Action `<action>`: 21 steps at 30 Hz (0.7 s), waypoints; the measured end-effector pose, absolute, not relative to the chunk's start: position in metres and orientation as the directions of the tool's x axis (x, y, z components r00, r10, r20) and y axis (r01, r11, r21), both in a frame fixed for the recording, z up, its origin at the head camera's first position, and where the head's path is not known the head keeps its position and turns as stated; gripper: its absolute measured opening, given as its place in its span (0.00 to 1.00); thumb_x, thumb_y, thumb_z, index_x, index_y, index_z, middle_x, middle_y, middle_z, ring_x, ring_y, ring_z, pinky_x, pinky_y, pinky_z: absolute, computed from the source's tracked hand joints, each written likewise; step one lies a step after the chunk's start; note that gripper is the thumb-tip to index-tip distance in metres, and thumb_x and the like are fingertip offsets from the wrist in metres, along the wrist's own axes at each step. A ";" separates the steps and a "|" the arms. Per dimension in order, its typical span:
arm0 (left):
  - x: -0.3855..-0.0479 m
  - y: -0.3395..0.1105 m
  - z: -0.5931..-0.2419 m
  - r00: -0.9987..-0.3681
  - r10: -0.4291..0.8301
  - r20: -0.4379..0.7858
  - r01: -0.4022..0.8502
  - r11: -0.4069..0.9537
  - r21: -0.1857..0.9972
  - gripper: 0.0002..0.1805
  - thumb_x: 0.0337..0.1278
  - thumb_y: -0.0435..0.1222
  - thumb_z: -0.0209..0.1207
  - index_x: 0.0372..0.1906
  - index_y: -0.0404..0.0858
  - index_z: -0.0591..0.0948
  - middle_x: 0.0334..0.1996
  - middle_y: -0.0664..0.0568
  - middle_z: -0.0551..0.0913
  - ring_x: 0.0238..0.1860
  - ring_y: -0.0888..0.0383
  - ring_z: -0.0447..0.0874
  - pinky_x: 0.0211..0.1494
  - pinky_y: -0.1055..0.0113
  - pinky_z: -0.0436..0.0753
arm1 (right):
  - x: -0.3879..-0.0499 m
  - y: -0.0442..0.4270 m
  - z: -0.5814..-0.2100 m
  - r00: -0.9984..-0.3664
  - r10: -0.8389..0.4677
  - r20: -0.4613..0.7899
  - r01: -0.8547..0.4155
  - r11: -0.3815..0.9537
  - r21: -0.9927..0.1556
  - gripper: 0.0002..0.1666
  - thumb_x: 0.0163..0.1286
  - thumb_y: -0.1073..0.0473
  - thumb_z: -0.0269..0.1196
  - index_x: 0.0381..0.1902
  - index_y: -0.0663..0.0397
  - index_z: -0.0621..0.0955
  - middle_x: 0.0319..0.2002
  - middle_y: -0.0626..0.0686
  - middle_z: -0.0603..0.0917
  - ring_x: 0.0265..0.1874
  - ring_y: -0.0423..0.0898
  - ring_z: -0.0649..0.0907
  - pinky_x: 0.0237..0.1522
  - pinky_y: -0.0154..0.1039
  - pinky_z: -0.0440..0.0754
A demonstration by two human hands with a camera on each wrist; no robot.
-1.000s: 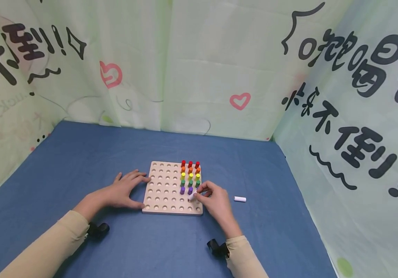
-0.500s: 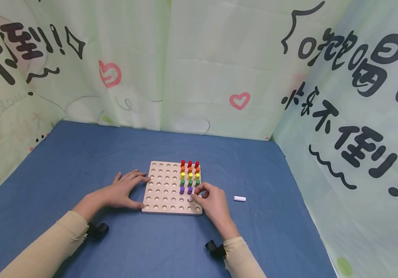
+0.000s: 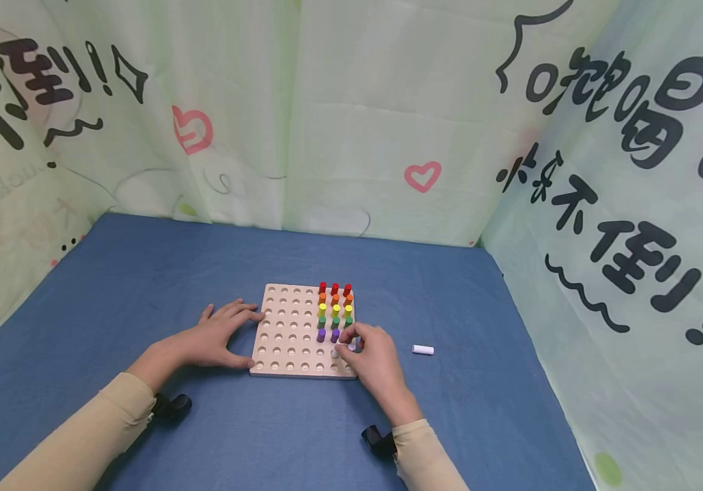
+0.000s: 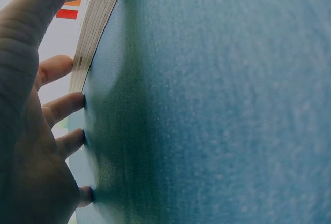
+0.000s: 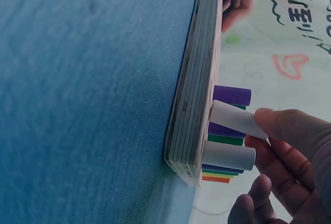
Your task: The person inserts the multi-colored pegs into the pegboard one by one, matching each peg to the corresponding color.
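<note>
A pale wooden peg board (image 3: 290, 374) lies on the blue cloth. Standing in its right-hand columns are red (image 3: 335, 289), orange (image 3: 335, 299), yellow (image 3: 335, 310), green (image 3: 335, 322) and purple pegs (image 3: 335, 335). My right hand (image 3: 378, 365) pinches a white peg (image 5: 232, 118) between thumb and fingertips; it leans slightly, its lower end at the board. Beside it, another white peg (image 5: 227, 155) stands in the board near the right edge, largely covered by the hand in the head view. With fingers spread, my left hand (image 3: 216, 337) touches the board's left edge.
One loose white peg (image 3: 423, 350) lies on the cloth right of the board. Several bare holes (image 3: 292, 337) fill the board's left side and front row. Printed curtains (image 3: 351, 123) enclose the table at the back and sides.
My right hand has shifted slightly left and toward the front, bringing the pinched white peg down against the board. The left hand keeps its place at the board's edge.
</note>
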State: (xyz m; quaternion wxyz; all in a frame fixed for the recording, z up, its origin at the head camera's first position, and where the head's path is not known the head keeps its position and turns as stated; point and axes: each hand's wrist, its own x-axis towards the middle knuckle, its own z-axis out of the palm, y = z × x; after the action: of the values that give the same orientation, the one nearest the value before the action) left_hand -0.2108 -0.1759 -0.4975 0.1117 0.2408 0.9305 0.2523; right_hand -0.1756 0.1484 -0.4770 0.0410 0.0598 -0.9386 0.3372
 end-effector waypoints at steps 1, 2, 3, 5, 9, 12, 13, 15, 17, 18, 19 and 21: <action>-0.211 -0.176 -0.498 -0.860 0.503 -0.087 0.391 0.757 0.524 0.49 0.49 0.62 0.72 0.74 0.46 0.71 0.77 0.40 0.64 0.80 0.33 0.51 0.71 0.20 0.41 | -0.175 0.148 -0.477 -0.988 -0.089 0.129 -0.150 0.774 -0.616 0.08 0.63 0.57 0.75 0.33 0.41 0.84 0.27 0.43 0.79 0.31 0.42 0.72 0.31 0.36 0.70; -0.211 -0.176 -0.498 -0.860 0.503 -0.086 0.390 0.757 0.524 0.49 0.49 0.62 0.72 0.74 0.47 0.71 0.77 0.40 0.64 0.81 0.33 0.51 0.71 0.20 0.41 | -0.175 0.148 -0.477 -0.987 -0.090 0.137 -0.155 0.780 -0.606 0.08 0.63 0.57 0.75 0.32 0.41 0.84 0.27 0.42 0.79 0.31 0.41 0.72 0.31 0.36 0.70; -0.211 -0.176 -0.499 -0.860 0.502 -0.088 0.389 0.757 0.524 0.49 0.49 0.62 0.72 0.75 0.47 0.71 0.77 0.40 0.64 0.81 0.33 0.51 0.71 0.20 0.41 | -0.174 0.148 -0.477 -0.986 -0.093 0.141 -0.160 0.786 -0.597 0.08 0.64 0.57 0.75 0.32 0.41 0.84 0.28 0.42 0.79 0.31 0.41 0.72 0.32 0.36 0.70; -0.211 -0.176 -0.499 -0.859 0.503 -0.090 0.389 0.758 0.523 0.49 0.49 0.62 0.72 0.75 0.47 0.71 0.77 0.40 0.64 0.81 0.33 0.50 0.71 0.20 0.41 | -0.174 0.148 -0.477 -0.983 -0.104 0.149 -0.173 0.795 -0.581 0.08 0.64 0.56 0.75 0.32 0.40 0.84 0.29 0.41 0.80 0.32 0.41 0.73 0.33 0.36 0.70; -0.211 -0.176 -0.498 -0.860 0.501 -0.094 0.386 0.761 0.522 0.49 0.50 0.62 0.72 0.75 0.46 0.71 0.77 0.39 0.64 0.81 0.33 0.50 0.71 0.20 0.41 | -0.173 0.149 -0.478 -0.975 -0.143 0.171 -0.216 0.788 -0.576 0.08 0.64 0.52 0.76 0.30 0.40 0.85 0.33 0.42 0.83 0.33 0.42 0.75 0.34 0.36 0.72; -0.211 -0.175 -0.498 -0.862 0.498 -0.095 0.383 0.763 0.520 0.49 0.50 0.62 0.72 0.75 0.46 0.71 0.77 0.39 0.64 0.81 0.33 0.50 0.71 0.20 0.41 | -0.173 0.149 -0.478 -0.969 -0.162 0.188 -0.243 0.777 -0.581 0.08 0.66 0.50 0.74 0.31 0.42 0.86 0.36 0.45 0.84 0.33 0.44 0.78 0.34 0.36 0.73; -0.211 -0.175 -0.498 -0.863 0.497 -0.096 0.382 0.764 0.520 0.49 0.50 0.62 0.72 0.75 0.46 0.71 0.77 0.39 0.64 0.81 0.33 0.50 0.71 0.20 0.41 | -0.173 0.149 -0.478 -0.969 -0.160 0.187 -0.241 0.775 -0.584 0.08 0.67 0.50 0.73 0.31 0.43 0.86 0.36 0.46 0.84 0.33 0.45 0.79 0.34 0.36 0.74; -0.210 -0.175 -0.498 -0.862 0.497 -0.096 0.383 0.764 0.519 0.49 0.50 0.62 0.72 0.75 0.46 0.71 0.77 0.39 0.64 0.81 0.32 0.50 0.71 0.20 0.41 | -0.173 0.149 -0.478 -0.970 -0.154 0.188 -0.236 0.777 -0.584 0.07 0.69 0.50 0.72 0.33 0.43 0.86 0.36 0.47 0.83 0.34 0.46 0.79 0.34 0.36 0.74; -0.210 -0.176 -0.498 -0.863 0.494 -0.103 0.376 0.766 0.522 0.49 0.50 0.62 0.72 0.75 0.46 0.70 0.78 0.40 0.64 0.81 0.33 0.50 0.72 0.21 0.40 | -0.173 0.150 -0.478 -0.973 -0.140 0.184 -0.222 0.778 -0.588 0.06 0.70 0.52 0.71 0.34 0.44 0.86 0.36 0.47 0.83 0.34 0.47 0.80 0.34 0.36 0.74; -0.210 -0.176 -0.498 -0.863 0.495 -0.102 0.377 0.765 0.522 0.49 0.50 0.62 0.72 0.75 0.47 0.70 0.78 0.40 0.64 0.81 0.33 0.50 0.72 0.21 0.40 | -0.173 0.151 -0.478 -0.975 -0.129 0.180 -0.212 0.778 -0.591 0.06 0.70 0.52 0.71 0.34 0.44 0.86 0.36 0.47 0.83 0.34 0.47 0.80 0.34 0.36 0.74; -0.210 -0.176 -0.498 -0.863 0.495 -0.102 0.377 0.765 0.523 0.49 0.50 0.61 0.72 0.75 0.46 0.70 0.78 0.40 0.64 0.81 0.33 0.49 0.72 0.20 0.40 | -0.173 0.152 -0.478 -0.975 -0.126 0.185 -0.212 0.781 -0.588 0.05 0.70 0.53 0.71 0.34 0.44 0.86 0.37 0.47 0.83 0.34 0.47 0.80 0.34 0.36 0.74; -0.210 -0.176 -0.498 -0.862 0.497 -0.099 0.381 0.764 0.521 0.49 0.50 0.61 0.72 0.75 0.47 0.70 0.77 0.40 0.64 0.81 0.33 0.50 0.71 0.20 0.40 | -0.174 0.154 -0.477 -0.976 -0.111 0.187 -0.202 0.785 -0.585 0.05 0.70 0.53 0.71 0.35 0.45 0.87 0.37 0.47 0.83 0.33 0.46 0.79 0.34 0.36 0.74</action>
State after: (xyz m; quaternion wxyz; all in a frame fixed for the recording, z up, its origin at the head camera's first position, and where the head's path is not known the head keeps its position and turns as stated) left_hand -0.2102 -0.1761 -0.4978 0.1163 0.2356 0.9319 0.2501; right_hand -0.1737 0.1543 -0.4774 0.0716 0.0829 -0.9421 0.3169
